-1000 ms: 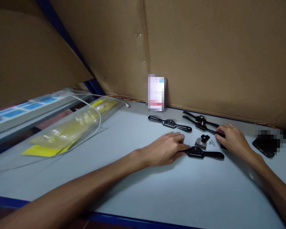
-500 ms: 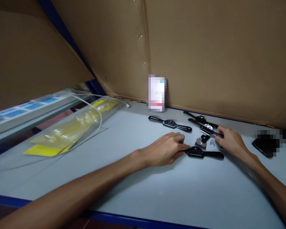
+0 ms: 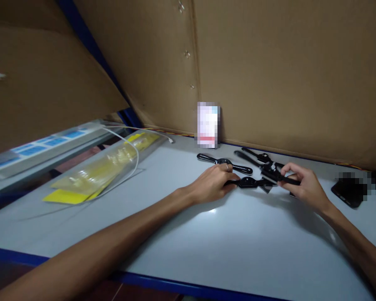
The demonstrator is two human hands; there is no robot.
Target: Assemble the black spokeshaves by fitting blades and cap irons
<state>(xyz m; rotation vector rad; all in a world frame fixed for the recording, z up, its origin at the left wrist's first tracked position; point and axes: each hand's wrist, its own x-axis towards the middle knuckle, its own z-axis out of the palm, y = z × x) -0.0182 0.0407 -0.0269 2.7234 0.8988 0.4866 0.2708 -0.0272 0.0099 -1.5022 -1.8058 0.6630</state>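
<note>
Now, the left hand [image 3: 213,182] is pinched on one handle of the near tool [image 3: 247,182], a black two-handled piece at the table [image 3: 207,242]; can't tell whether it touches down. And the right hand [image 3: 307,184] has thumb and fingers clamped on the right handle of a second tool [image 3: 268,170], tilted, slightly blurred, its body overlapping the near tool's right end in view. Behind lies the rear tool [image 3: 263,157]; further left, a fourth tool [image 3: 223,160], partly behind the left hand. A lit screen [image 3: 208,125] stands against the cardboard [image 3: 285,83].
</note>
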